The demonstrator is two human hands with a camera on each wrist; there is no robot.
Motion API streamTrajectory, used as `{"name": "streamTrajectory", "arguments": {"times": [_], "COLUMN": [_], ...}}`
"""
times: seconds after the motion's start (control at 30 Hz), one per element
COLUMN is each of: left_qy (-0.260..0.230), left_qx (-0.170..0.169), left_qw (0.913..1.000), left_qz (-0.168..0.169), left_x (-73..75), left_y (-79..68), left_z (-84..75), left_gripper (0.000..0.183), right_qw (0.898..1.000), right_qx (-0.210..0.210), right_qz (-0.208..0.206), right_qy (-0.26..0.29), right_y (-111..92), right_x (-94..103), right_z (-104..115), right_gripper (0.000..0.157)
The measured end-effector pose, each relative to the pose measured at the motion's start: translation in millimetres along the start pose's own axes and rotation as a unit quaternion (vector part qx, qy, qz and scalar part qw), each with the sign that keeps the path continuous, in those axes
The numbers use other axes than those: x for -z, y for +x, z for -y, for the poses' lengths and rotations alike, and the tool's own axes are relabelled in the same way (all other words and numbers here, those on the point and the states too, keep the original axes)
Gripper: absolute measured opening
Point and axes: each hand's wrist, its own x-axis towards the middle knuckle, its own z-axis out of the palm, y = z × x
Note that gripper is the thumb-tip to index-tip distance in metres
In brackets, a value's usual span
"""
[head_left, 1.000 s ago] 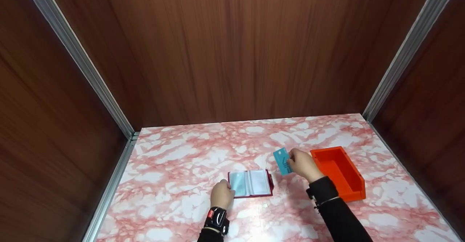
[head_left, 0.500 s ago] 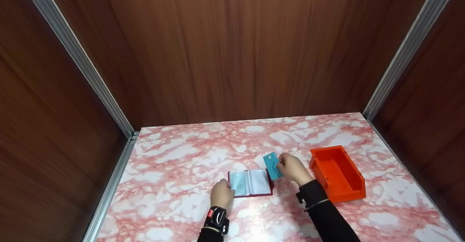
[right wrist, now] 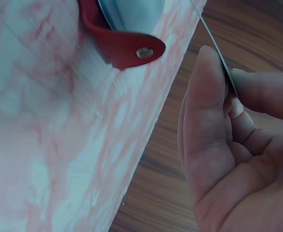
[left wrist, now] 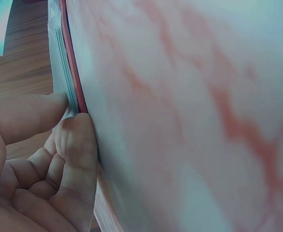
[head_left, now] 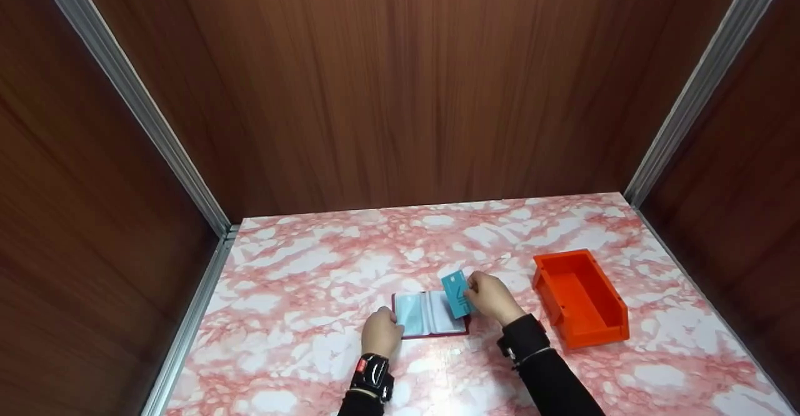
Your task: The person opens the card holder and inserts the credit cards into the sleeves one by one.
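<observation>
A red card holder (head_left: 409,313) lies spread on the marbled table, its clear plastic sleeves facing up. My left hand (head_left: 380,333) pinches its left edge; in the left wrist view the thumb and index finger grip the stacked sleeves and red cover (left wrist: 74,63). Between thumb and fingers my right hand (head_left: 492,297) pinches a blue card (head_left: 456,292) with dark lettering, tilted above the holder's right page. Seen edge-on in the right wrist view, the card (right wrist: 214,46) stands apart from the holder's red snap tab (right wrist: 132,48).
An orange open-topped bin (head_left: 581,297) stands to the right of my right hand. Dark wood panels (head_left: 400,91) enclose the pink-and-white table (head_left: 300,278) at the back and both sides, with metal rails (head_left: 187,335) along the corners.
My right hand has carried the blue card leftward and slightly nearer, from beside the bin to over the holder's right page. The left hand keeps its hold on the holder's left edge.
</observation>
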Motion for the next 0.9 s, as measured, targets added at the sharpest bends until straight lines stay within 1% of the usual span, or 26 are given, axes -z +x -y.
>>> {"name": "streamTrajectory", "arguments": {"times": [0.1, 0.37, 0.6, 0.8, 0.9], "left_qy": [0.0, -0.002, -0.002, -0.006, -0.009], "left_qx": [0.0, 0.004, 0.01, 0.017, 0.014], "left_qw": [1.0, 1.0, 0.9999, 0.9998, 0.9999], "left_qz": [0.0, 0.004, 0.007, 0.009, 0.005], "left_x": [0.2, 1.0, 1.0, 0.9, 1.0], "left_y": [0.2, 0.1, 0.1, 0.3, 0.0], "left_z": [0.0, -0.8, -1.2, -1.5, -1.7], "left_gripper": [0.017, 0.017, 0.017, 0.018, 0.018], "right_qw": [1.0, 1.0, 0.999, 0.999, 0.999], "right_qx": [0.008, 0.007, 0.009, 0.004, 0.003], "right_qz": [0.0, 0.021, 0.028, 0.035, 0.035], "right_qy": [0.003, 0.019, 0.028, 0.025, 0.022], "right_y": [0.3, -0.8, 0.3, 2.7, 3.0], "right_x": [-5.2, -18.5, -28.9, -37.6, -41.3], "right_z": [-0.6, 3.0, 8.9, 12.9, 15.2], "right_gripper": [0.018, 0.015, 0.015, 0.013, 0.014]}}
